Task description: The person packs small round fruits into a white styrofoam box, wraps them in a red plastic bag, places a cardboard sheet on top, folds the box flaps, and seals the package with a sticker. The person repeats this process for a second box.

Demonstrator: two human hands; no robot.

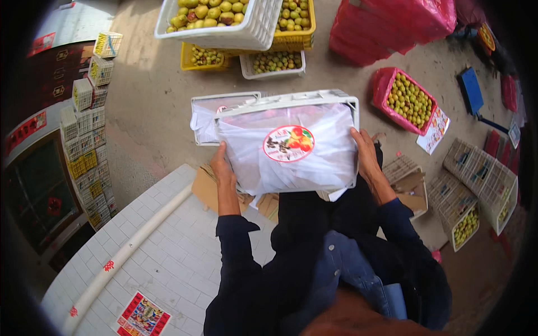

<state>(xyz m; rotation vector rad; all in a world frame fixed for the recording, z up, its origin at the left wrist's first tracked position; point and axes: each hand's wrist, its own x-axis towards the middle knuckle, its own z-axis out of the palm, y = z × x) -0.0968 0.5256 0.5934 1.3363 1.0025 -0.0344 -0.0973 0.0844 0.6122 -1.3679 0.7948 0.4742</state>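
Note:
A white plastic crate [248, 176] covered with thin white wrap is held up before me. Its wrap bears an oval red-edged label [288, 143] with pictured fruit and writing. My left hand [222, 164] grips the crate's left side, and my right hand [366, 154] grips its right side, thumb on the rim. Just beyond its upper left corner shows another wrapped white crate [201, 122]. What lies inside the held crate is hidden by the wrap.
Crates of green-yellow fruit, one white [252, 35] and one yellow [313, 31], stand ahead. A pink-lined fruit crate [378, 86] sits right of them. Cardboard [206, 191] lies below the held crate. Further crates [479, 166] stand at right; stacked crates [86, 140] line the left wall.

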